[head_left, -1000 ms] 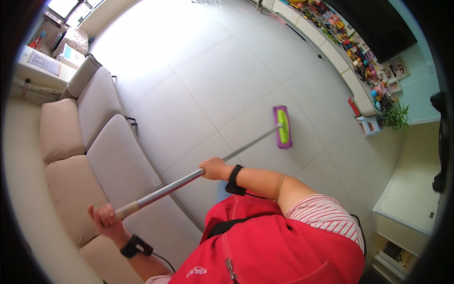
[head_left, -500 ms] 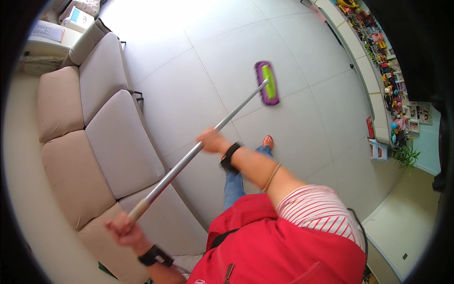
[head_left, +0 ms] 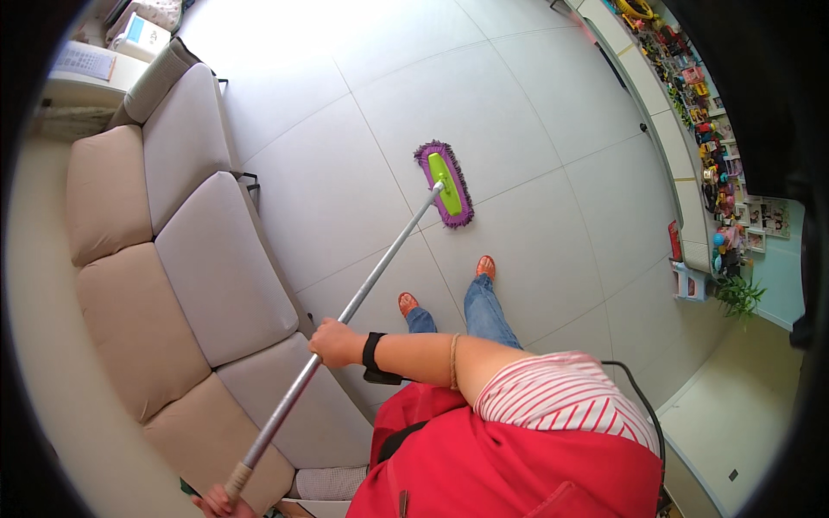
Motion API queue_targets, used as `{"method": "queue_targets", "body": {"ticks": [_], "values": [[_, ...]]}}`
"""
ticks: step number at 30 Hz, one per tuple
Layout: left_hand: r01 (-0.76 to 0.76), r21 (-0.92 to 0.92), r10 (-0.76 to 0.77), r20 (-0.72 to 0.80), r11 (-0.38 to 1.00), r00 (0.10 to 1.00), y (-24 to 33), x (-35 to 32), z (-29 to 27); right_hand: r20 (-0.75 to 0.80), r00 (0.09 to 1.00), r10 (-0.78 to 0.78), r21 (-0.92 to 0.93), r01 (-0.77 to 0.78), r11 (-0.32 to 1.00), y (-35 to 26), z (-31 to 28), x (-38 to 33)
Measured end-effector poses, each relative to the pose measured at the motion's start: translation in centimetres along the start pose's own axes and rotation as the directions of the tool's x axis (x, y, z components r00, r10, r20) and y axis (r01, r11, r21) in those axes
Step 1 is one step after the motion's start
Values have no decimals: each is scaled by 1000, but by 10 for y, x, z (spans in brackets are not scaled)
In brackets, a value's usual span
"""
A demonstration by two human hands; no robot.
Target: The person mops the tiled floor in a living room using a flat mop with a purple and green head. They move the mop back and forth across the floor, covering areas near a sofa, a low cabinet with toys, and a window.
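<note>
A flat mop (head_left: 448,192) with a bright green plate and a purple fringed pad lies on the grey tiled floor, ahead of my feet. Its long silver pole (head_left: 380,267) slants down to the lower left. My right hand (head_left: 337,343) is closed around the middle of the pole, the arm reaching across my body. At the pole's end, near the bottom edge, my left hand (head_left: 223,503) grips the beige handle; part of this hand is cut off by the picture's edge.
A beige and grey sofa (head_left: 226,259) runs along the left. On the right a long white cabinet (head_left: 661,112) carries many small toys, with a green plant (head_left: 740,296) and a light blue stool (head_left: 689,281) at its near end. My sandalled foot (head_left: 486,268) stands on the tiles.
The mop head has come back toward me and to the left. Both hands have moved down and left with the pole, and my left hand is now nearer the bottom edge.
</note>
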State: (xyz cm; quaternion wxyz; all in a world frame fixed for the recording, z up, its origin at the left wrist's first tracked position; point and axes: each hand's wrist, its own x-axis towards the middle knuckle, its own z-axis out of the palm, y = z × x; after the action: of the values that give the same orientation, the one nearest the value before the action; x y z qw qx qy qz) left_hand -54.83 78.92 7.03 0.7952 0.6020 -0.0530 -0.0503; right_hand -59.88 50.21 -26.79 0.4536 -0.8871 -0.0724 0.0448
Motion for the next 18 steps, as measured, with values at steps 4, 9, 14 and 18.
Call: {"method": "queue_targets", "body": {"ticks": [4, 9, 14, 18], "values": [[147, -87, -110, 336, 985, 936, -63, 68, 83, -307, 941, 145, -29, -162, 986, 81, -70, -19], [383, -206, -278, 404, 900, 871, -250, 41, 208, -441, 834, 331, -301, -485, 821, 243, -166, -141], [480, -196, -414, 298, 855, 860, -277, 3, 167, -270, 855, 442, -449, -518, 728, 267, -131, -160], [309, -292, -308, 51, 905, 950, -147, 30, 21, -86, 947, 309, -289, -321, 902, 133, -23, -32]]}}
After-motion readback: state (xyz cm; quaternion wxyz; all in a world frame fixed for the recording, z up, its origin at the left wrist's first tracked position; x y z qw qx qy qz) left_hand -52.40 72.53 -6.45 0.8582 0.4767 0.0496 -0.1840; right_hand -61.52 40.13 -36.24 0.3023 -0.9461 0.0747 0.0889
